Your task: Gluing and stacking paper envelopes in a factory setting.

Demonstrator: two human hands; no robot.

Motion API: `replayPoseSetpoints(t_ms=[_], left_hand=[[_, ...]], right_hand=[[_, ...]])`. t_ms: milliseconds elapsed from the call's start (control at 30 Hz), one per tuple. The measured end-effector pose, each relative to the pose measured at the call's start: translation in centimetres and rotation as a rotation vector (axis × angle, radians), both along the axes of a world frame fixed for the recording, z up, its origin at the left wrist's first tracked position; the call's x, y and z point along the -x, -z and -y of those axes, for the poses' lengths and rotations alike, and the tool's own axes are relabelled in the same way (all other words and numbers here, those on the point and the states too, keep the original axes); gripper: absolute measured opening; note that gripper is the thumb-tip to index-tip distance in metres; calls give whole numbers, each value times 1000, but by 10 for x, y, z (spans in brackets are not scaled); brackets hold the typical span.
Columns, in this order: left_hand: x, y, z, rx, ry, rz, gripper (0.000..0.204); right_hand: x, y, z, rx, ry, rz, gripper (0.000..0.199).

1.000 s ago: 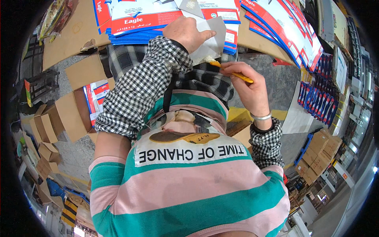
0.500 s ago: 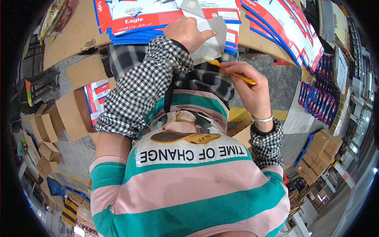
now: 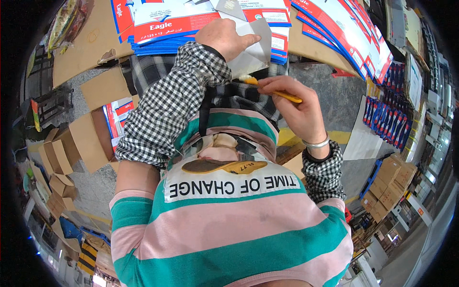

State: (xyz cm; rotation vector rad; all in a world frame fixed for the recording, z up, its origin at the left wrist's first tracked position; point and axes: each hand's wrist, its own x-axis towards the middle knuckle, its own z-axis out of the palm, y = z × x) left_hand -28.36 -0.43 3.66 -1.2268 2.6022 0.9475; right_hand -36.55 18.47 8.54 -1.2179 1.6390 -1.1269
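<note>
Since half a second ago, the right hand (image 3: 299, 105) has moved a little to the left, and the yellow-handled tool (image 3: 288, 97) went with it. Its grip is narrow, with thumb and fingers closed around the handle. The tool's whitish tip is at the lower edge of a grey sheet (image 3: 258, 50); I cannot tell if they touch. The left hand (image 3: 221, 38) rests upon this sheet, its thumb stretched to the right; whether its grip pinches or only presses, I cannot tell. Under the sheet is a stack of red, white and blue printed pieces (image 3: 167, 29) on the desk (image 3: 79, 60). Similar pieces lie fanned (image 3: 340, 36) at right. An open carton (image 3: 87, 141) is below, at left.
</note>
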Motion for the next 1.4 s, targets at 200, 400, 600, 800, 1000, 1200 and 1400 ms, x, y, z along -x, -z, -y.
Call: replayPoseSetpoints(t_ms=[200, 400, 600, 800, 1000, 1200, 1400], left_hand=[[-1, 6, 5, -10, 45, -4, 63], [1, 5, 4, -12, 49, 14, 64], [1, 2, 3, -29, 20, 9, 64], [0, 3, 5, -11, 37, -2, 63], [1, 0, 5, -20, 29, 20, 63], [-2, 2, 0, -19, 19, -5, 62], [-5, 13, -5, 76, -14, -133, 63]], right_hand=[[-3, -5, 3, -82, -66, -7, 18], [-4, -4, 6, -50, -47, 4, 20], [-2, -6, 6, 10, -55, -27, 18], [5, -9, 1, -48, -92, -63, 19], [13, -2, -4, -31, 43, -132, 19], [14, -6, -10, -49, 80, -154, 21], [17, -9, -15, -43, 116, -79, 18]])
